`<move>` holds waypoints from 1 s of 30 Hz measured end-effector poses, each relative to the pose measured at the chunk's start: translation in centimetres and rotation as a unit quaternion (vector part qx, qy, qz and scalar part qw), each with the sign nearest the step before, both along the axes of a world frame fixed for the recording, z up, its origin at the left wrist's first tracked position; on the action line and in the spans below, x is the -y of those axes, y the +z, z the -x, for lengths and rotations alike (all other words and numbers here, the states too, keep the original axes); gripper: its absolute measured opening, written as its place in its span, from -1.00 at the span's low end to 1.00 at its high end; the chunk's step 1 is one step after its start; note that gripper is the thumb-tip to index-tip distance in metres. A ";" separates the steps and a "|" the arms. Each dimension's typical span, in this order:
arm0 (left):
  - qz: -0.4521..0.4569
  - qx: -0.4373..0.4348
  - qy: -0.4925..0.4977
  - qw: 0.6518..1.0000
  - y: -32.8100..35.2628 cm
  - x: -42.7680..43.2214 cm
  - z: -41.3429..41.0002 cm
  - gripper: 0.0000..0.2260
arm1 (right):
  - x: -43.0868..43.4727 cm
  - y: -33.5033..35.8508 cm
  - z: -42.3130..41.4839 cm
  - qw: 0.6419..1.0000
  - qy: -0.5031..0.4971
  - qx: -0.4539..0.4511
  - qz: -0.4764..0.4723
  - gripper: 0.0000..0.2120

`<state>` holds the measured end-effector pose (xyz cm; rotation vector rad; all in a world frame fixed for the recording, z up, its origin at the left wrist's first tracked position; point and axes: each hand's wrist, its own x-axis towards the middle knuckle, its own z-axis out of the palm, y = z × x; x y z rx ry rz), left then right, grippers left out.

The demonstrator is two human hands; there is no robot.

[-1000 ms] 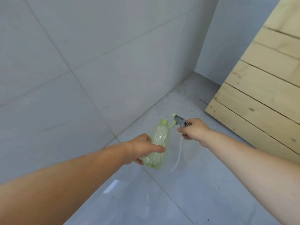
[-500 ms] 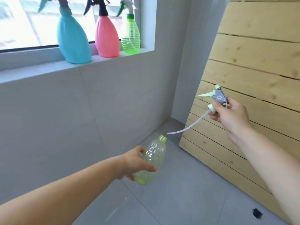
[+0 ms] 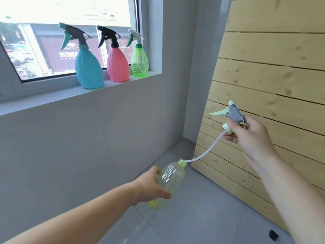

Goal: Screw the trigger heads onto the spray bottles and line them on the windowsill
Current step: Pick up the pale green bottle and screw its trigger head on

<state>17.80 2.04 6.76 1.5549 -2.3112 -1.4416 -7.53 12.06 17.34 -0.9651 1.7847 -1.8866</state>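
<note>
My left hand (image 3: 148, 187) grips a clear pale-green bottle (image 3: 168, 178) around its lower body, tilted with the open neck pointing up and right. My right hand (image 3: 249, 136) holds a grey and mint trigger head (image 3: 230, 114) higher up on the right. Its white dip tube (image 3: 205, 152) curves down, and the tube's tip is at the bottle's mouth. On the windowsill (image 3: 58, 97) stand three capped spray bottles in a row: a teal one (image 3: 88, 69), a pink one (image 3: 117, 66) and a green ribbed one (image 3: 139, 62).
A wooden slat panel (image 3: 274, 71) leans against the wall on the right. Grey tiled wall runs below the sill, grey tiled floor underneath. A small black object (image 3: 273, 235) lies on the floor at the lower right.
Both hands came up from the floor with the bottle and the trigger head. The view swung up to the windowsill. The dip tube's tip moved down to the bottle's mouth.
</note>
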 end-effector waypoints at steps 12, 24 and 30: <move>0.022 -0.004 -0.076 0.997 -1.2 0.8 1.0 -0.32 | 0.3 -3.2 2.8 0.996 0.035 0.053 -0.063 -0.91; -0.051 -0.102 -0.085 0.990 -0.7 0.8 2.6 -0.34 | 1.7 -5.9 -1.6 0.966 0.203 0.088 -0.135 -0.82; -0.087 -0.136 -0.073 0.984 0.2 0.8 1.8 -0.38 | 1.7 -6.0 -1.7 0.961 0.224 0.083 -0.137 -0.81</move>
